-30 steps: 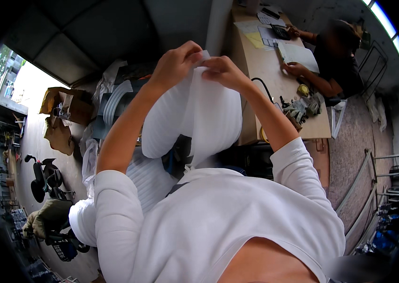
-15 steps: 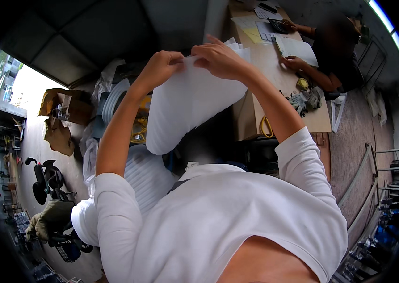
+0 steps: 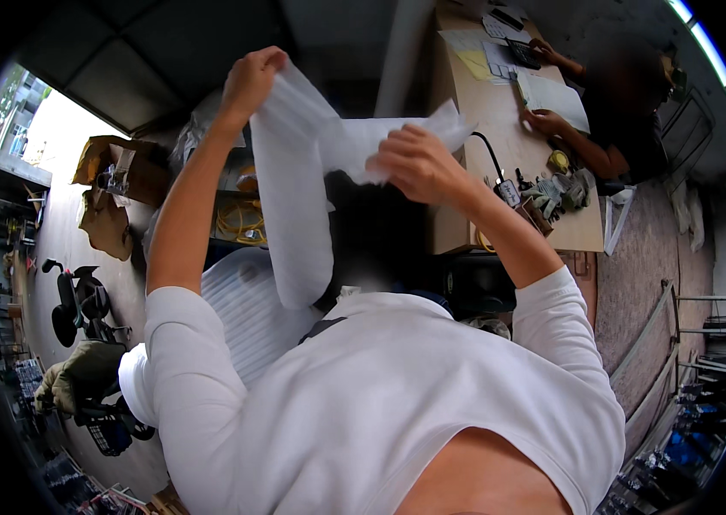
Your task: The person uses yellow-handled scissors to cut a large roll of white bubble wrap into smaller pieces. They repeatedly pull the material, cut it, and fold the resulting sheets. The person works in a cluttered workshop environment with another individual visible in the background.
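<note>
A thin white packing-foam sheet [image 3: 290,197] hangs in front of me, its long part dropping toward my chest. At its top left corner, my left hand [image 3: 251,84] is closed on the edge. Another strip of the same soft white material stretches to the right, where my right hand [image 3: 419,163] is closed round it, fingers curled and slightly blurred. A loose end sticks out beyond that hand. Whether this is one sheet or two layers, I cannot tell. Below the hanging part, on my left, lies ribbed white material [image 3: 251,318].
On my right a wooden desk [image 3: 474,94] holds papers, a calculator, a tape measure [image 3: 558,160] and gloves [image 3: 573,189]. A co-worker's hand [image 3: 545,122] rests on an open book there. Cardboard boxes [image 3: 144,172], yellow cord [image 3: 241,221] and a scooter [image 3: 79,300] stand left.
My hands have moved apart: the left up and leftward, the right down and slightly rightward. The white sheet, bunched between both hands before, is now spread out with a strip stretched across.
</note>
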Demonstrator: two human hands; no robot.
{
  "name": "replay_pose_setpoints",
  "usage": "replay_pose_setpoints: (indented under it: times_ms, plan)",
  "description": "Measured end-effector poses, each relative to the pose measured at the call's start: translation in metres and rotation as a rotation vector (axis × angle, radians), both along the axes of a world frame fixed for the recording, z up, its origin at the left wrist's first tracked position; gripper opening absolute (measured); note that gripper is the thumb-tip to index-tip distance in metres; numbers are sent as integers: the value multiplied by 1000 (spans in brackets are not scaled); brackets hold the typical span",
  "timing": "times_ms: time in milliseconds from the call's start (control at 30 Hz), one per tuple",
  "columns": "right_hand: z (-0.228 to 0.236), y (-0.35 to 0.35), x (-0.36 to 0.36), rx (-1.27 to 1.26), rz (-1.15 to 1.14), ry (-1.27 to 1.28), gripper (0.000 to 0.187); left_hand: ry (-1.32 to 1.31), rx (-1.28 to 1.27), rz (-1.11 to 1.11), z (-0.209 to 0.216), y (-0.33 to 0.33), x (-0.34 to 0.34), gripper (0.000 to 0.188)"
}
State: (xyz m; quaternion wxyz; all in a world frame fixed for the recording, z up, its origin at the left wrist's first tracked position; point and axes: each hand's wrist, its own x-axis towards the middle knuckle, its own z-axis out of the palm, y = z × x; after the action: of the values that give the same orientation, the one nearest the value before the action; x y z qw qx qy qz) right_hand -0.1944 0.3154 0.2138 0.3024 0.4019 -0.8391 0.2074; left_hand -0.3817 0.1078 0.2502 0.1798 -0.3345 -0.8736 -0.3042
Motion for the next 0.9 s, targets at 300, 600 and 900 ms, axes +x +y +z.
replay_pose_setpoints:
  times_ms: [300,600,900]
  plan:
    - [-195,117,158,157,-137,-950,16,266,-125,529,74,-194,-72,31]
    - [-31,50,5,-237,-150,-510,14,130,-191,-56,31,0,35,13]
    - [-13,32,-37,-806,-60,-663,21,-350,-177,-351,16,20,55,15]
